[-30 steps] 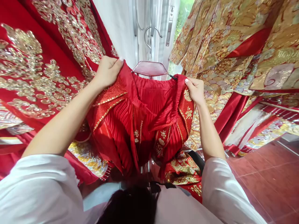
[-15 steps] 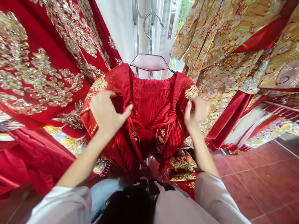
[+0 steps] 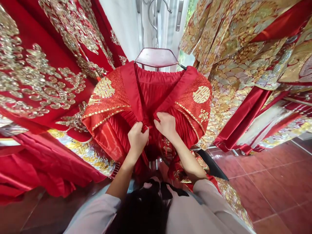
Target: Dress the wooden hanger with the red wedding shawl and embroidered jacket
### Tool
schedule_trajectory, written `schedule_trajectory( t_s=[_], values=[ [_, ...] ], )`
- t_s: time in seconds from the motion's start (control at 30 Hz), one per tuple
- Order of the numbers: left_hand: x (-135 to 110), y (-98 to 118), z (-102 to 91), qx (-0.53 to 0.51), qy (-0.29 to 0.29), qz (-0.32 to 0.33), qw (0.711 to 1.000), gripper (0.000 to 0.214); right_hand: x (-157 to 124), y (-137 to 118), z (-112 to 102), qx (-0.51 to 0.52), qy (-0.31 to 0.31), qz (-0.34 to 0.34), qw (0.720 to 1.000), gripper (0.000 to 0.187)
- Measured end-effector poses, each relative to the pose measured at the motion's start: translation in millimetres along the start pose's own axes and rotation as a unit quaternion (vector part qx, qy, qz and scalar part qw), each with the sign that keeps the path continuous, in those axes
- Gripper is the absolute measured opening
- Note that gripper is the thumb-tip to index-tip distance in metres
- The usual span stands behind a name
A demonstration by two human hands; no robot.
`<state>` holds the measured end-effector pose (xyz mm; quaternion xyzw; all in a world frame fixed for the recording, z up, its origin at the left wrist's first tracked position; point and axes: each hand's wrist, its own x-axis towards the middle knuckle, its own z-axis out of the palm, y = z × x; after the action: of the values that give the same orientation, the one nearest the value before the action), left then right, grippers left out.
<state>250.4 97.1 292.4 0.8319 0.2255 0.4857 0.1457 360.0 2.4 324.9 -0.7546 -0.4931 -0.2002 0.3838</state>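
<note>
A red jacket (image 3: 114, 87) with gold embroidered emblems on both shoulders hangs on a hanger (image 3: 156, 58) in front of me. Its neckline forms a V, with pleated red fabric showing inside. My left hand (image 3: 138, 136) is closed on the jacket's left front edge, low on the neckline. Close beside it, my right hand (image 3: 166, 125) grips the opposite front edge. The fingertips of both hands are partly hidden in the cloth. Below the hands, the lower fronts fall into shadow.
On the left hang red garments (image 3: 48, 81) with heavy gold beading. Gold patterned garments (image 3: 226, 65) hang on the right. Behind the hanger is a white door frame (image 3: 176, 22). Red floor tiles (image 3: 268, 185) show at lower right, near a gold-patterned red cloth (image 3: 231, 195).
Both hands have come inward and down from the shoulders to the front edges. The jacket's shoulders now lie spread outward, and the neckline is drawn together into a narrower V.
</note>
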Motion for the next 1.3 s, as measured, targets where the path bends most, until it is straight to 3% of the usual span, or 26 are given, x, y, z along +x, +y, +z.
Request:
schedule_trajectory(
  t_s=[0.1, 0.2, 0.27, 0.37, 0.4, 0.5, 0.63, 0.7, 0.83, 1.0, 1.1, 1.17, 1.23, 1.3],
  values=[
    [-6.2, -3.4, 5.4, -0.021, 0.020, -0.021, 0.999, 0.033, 0.0, 12.1, 12.4, 0.027, 0.016, 0.043, 0.999, 0.024],
    [-35.2, -14.1, 15.0, -0.063, 0.027, -0.056, 0.996, 0.039, -9.6, 25.0, 13.4, 0.079, 0.071, 0.083, 0.991, 0.028],
    [-62.3, -22.2, 28.5, -0.099, -0.020, -0.099, 0.990, 0.040, -16.6, 27.2, 11.2, 0.109, 0.097, 0.099, 0.984, 0.028],
    [-93.1, -32.0, 59.8, -0.132, -0.097, -0.156, 0.974, 0.019, -23.7, 22.0, 8.6, 0.135, 0.122, 0.110, 0.977, 0.028],
    [-98.1, -34.3, 71.8, -0.135, -0.107, -0.168, 0.971, 0.018, -25.3, 19.2, 7.9, 0.141, 0.129, 0.111, 0.975, 0.028],
    [-100.4, -38.7, 104.0, -0.143, -0.112, -0.199, 0.963, 0.041, -29.7, 10.9, 4.7, 0.156, 0.151, 0.108, 0.970, 0.028],
    [-100.6, -45.2, 126.5, -0.187, -0.108, -0.210, 0.954, 0.049, -37.2, 4.9, -3.8, 0.169, 0.152, 0.109, 0.968, 0.028],
    [-107.0, -50.3, 130.8, -0.223, -0.114, -0.208, 0.946, 0.051, -41.3, 4.1, -7.1, 0.186, 0.152, 0.127, 0.962, 0.028],
    [-120.6, -58.6, 136.5, -0.285, -0.137, -0.215, 0.924, 0.035, -48.3, 3.7, -5.5, 0.234, 0.171, 0.182, 0.940, 0.028],
    [-120.5, -56.3, 141.9, -0.315, -0.161, -0.203, 0.913, 0.032, -50.5, 4.9, -1.3, 0.247, 0.178, 0.211, 0.929, 0.028],
    [-125.3, -56.9, 137.4, -0.317, -0.168, -0.211, 0.909, 0.028, -54.9, 7.9, -0.8, 0.195, 0.189, 0.205, 0.940, 0.026],
    [-134.5, -60.5, 129.6, -0.310, -0.166, -0.221, 0.910, 0.028, -66.4, 9.7, 6.1, 0.138, 0.231, 0.191, 0.944, 0.016],
    [-146.1, -65.2, 119.4, -0.298, -0.162, -0.227, 0.913, 0.027, -87.0, 9.9, 21.9, 0.070, 0.261, 0.177, 0.947, 0.017],
    [-156.5, -68.7, 109.8, -0.289, -0.164, -0.229, 0.915, 0.025, -113.8, 8.1, 45.5, 0.024, 0.243, 0.166, 0.955, 0.025]
  ],
)
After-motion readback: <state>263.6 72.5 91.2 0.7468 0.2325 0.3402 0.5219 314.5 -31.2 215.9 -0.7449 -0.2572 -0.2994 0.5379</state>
